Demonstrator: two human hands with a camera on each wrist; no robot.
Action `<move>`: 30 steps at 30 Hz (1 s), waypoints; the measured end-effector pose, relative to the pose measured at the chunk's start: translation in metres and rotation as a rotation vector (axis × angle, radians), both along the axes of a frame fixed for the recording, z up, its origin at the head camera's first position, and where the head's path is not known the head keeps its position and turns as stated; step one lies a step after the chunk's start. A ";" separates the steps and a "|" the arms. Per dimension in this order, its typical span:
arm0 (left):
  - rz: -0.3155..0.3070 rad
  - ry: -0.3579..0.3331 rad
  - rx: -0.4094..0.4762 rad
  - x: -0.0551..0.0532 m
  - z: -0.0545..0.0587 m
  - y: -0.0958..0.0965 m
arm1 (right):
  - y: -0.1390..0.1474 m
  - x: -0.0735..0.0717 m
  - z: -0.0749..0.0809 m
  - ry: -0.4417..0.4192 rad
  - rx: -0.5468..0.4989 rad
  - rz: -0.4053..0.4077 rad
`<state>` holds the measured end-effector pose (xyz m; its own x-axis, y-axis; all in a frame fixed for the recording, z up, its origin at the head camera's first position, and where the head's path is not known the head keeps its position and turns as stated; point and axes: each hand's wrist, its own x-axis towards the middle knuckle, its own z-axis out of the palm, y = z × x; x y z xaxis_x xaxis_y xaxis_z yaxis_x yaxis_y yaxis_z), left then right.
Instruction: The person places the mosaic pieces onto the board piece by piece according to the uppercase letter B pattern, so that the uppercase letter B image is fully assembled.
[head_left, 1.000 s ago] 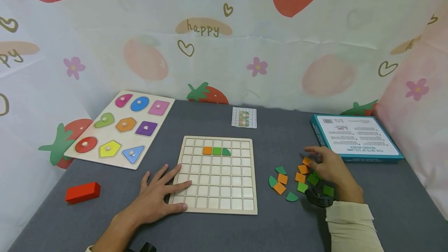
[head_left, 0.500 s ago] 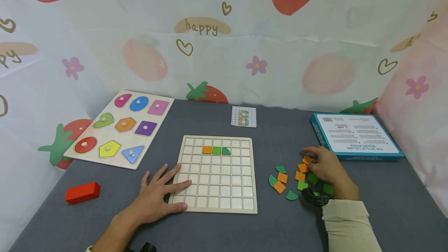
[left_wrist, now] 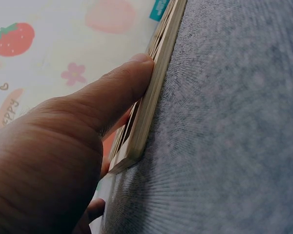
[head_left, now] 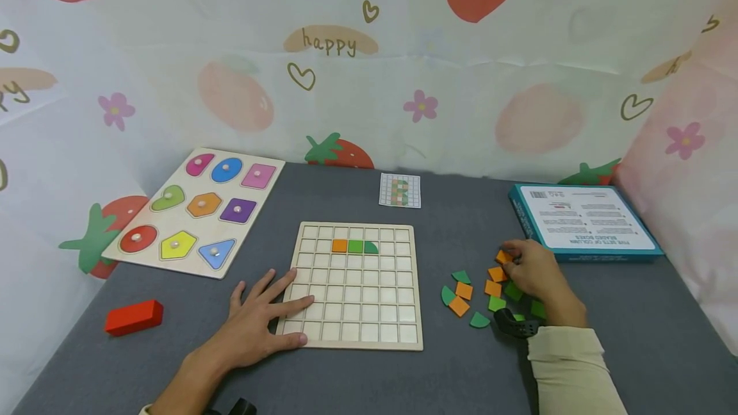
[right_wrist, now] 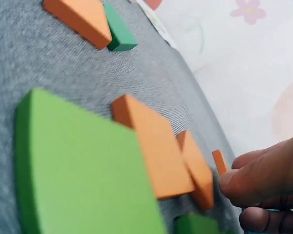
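My left hand [head_left: 259,322] lies with spread fingers on the left edge of a wooden grid board [head_left: 362,279]. In the left wrist view the thumb [left_wrist: 119,85] presses along the board's side. Set in the board's second row are an orange square [head_left: 340,246], a green square [head_left: 355,246] and a dark green quarter-round [head_left: 371,247]. Off to the right, my right hand [head_left: 536,274] pinches an orange square tile [right_wrist: 219,161] between thumb and fingers at the top of the loose tiles. Other orange tiles [right_wrist: 154,146] and a green tile [right_wrist: 83,165] lie beside that hand.
A small pattern card [head_left: 400,190] lies behind the board. At the back left is a knobbed shape puzzle [head_left: 183,250], with a red block [head_left: 134,317] in front of it. A teal box [head_left: 588,219] stands behind the right hand. Quarter-rounds [head_left: 479,319] lie right of the board.
The right hand has shifted slightly left, its fingers coming in over the rearmost orange tile. The left hand stays on the board, and the head view has tilted a little.
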<state>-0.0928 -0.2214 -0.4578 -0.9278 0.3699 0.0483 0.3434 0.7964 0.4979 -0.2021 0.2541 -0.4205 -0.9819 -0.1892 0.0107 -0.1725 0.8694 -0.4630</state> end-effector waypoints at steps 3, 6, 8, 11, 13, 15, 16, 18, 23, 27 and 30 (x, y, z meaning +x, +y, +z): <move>0.001 0.000 -0.001 0.000 0.000 0.000 | -0.002 0.001 0.004 -0.002 -0.019 -0.021; -0.001 0.002 -0.002 0.000 0.001 0.000 | -0.004 0.004 0.009 0.014 -0.031 -0.033; -0.002 0.002 -0.004 0.000 0.001 -0.001 | -0.006 0.005 0.012 0.031 -0.033 -0.035; -0.002 0.002 -0.007 -0.001 0.000 -0.001 | -0.008 0.007 0.017 0.062 -0.041 -0.028; -0.002 0.002 -0.006 -0.001 0.000 -0.001 | -0.009 0.008 0.021 0.086 -0.052 -0.020; -0.003 0.003 -0.005 -0.001 -0.001 -0.001 | -0.011 0.010 0.026 0.112 -0.073 -0.010; -0.004 0.004 -0.004 -0.001 -0.001 -0.001 | -0.012 0.011 0.028 0.126 -0.082 -0.004; -0.004 0.006 -0.003 -0.001 -0.001 -0.001 | -0.014 0.013 0.033 0.151 -0.104 0.009; -0.003 0.005 0.006 0.000 0.000 0.000 | -0.020 0.019 0.044 0.198 -0.157 0.036; -0.003 0.002 0.010 0.000 0.001 0.000 | -0.025 0.023 0.050 0.243 -0.182 0.060; -0.004 0.003 0.006 0.000 0.002 0.000 | -0.028 0.026 0.054 0.265 -0.195 0.080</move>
<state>-0.0925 -0.2214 -0.4562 -0.9262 0.3731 0.0534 0.3479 0.7919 0.5018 -0.1765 0.2260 -0.3667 -0.9223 -0.2351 0.3068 -0.3733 0.7478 -0.5491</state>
